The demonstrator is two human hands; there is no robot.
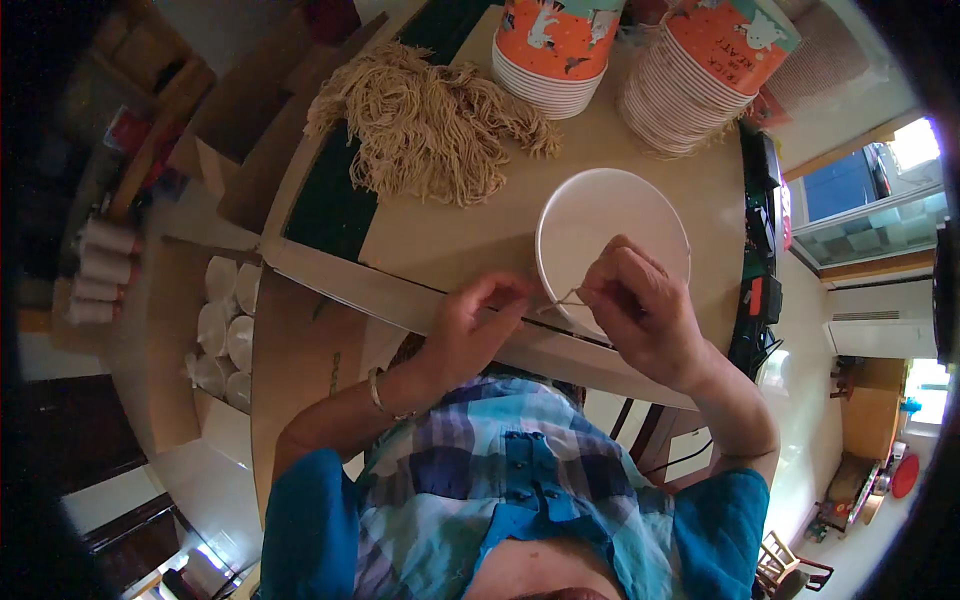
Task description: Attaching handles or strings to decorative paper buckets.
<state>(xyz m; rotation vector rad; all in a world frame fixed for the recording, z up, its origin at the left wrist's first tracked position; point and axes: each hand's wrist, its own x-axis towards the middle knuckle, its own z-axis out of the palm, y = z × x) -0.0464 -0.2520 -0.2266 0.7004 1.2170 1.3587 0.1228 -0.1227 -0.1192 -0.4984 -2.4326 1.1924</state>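
My left hand (478, 325) and my right hand (640, 305) meet at the near rim of a white paper bucket (600, 215) standing on the table (470, 235). Both pinch a thin beige cord (566, 297) stretched between the fingertips, just over the bucket's rim. The right hand covers part of the rim. A heap of loose beige cords (430, 125) lies on the table beyond my left hand.
Two stacks of orange printed paper buckets (555, 50) (700, 75) stand at the far side of the table. An open cardboard box (225, 335) holding white cups sits low at the left. Rolls (100, 270) lie further left. Dark devices (765, 290) hang at the table's right edge.
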